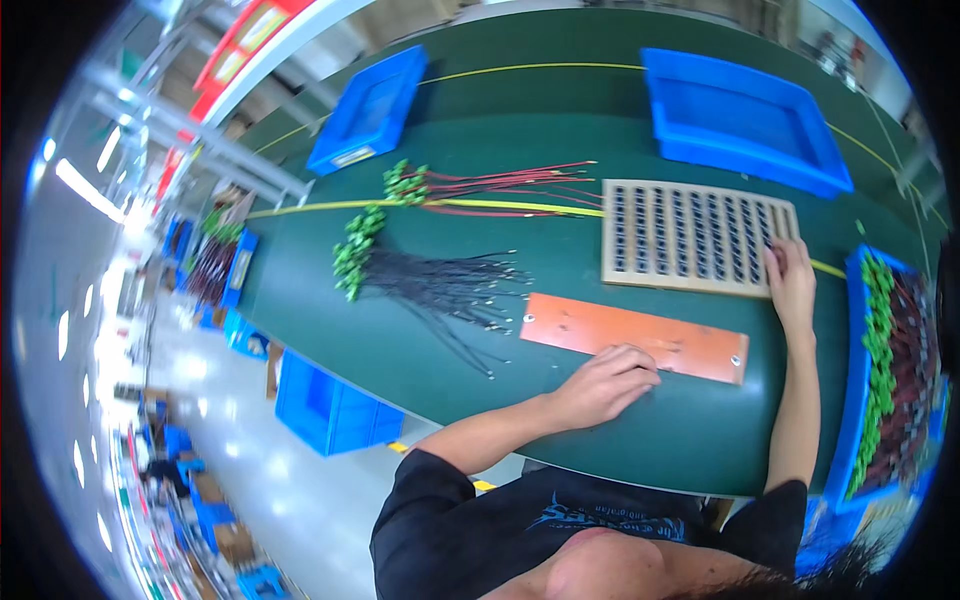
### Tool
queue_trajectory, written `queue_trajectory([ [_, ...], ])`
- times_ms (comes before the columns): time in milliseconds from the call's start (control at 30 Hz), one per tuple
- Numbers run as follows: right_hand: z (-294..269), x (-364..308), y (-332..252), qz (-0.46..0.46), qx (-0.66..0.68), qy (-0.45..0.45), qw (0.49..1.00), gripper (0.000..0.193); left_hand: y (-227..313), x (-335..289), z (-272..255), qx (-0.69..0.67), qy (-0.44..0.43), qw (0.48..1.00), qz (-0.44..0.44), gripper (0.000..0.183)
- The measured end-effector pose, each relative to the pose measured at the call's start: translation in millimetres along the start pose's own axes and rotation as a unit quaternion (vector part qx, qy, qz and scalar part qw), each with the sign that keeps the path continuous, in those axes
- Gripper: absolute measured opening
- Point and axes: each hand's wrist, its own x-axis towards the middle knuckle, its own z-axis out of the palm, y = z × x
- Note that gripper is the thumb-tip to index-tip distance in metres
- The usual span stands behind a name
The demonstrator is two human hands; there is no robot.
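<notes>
My right hand (791,280) reaches over the right end of a pale tray (612,272) with rows of small black parts (680,235). Its thumb and fingers pinch together at a small black part there. On the near side, my left hand (608,385) rests by the lower edge of an orange plate (580,325). The left fingers are curled together, and whatever they may hold is hidden. The plate is long and flat, with a round metal fitting at each end and small marks along its middle.
Black wires (440,280) and red wires (500,182) with green connectors lie to the left. Two blue bins stand at the back, one left (370,110) and one right (745,120). A blue bin (853,400) of green-ended wires stands at the right. Yellow lines cross the green table (520,120).
</notes>
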Motion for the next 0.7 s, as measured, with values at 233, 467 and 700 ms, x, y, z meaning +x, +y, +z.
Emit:
queue_trajectory([
  [233,115.5,13.8,-79.0,0.125,0.191,0.072,0.971,0.018,-6.1,-24.3,-219.0,0.372,-0.102,0.922,0.036,0.028],
  [467,134.9,8.1,-57.5,0.184,0.286,0.129,0.932,0.017,-33.7,-28.4,-392.3,0.640,-0.118,0.756,-0.069,0.034],
  [700,132.8,8.7,-61.2,0.190,0.260,0.106,0.941,0.020,-52.4,-49.4,-422.0,0.557,-0.071,0.821,-0.100,0.021],
])
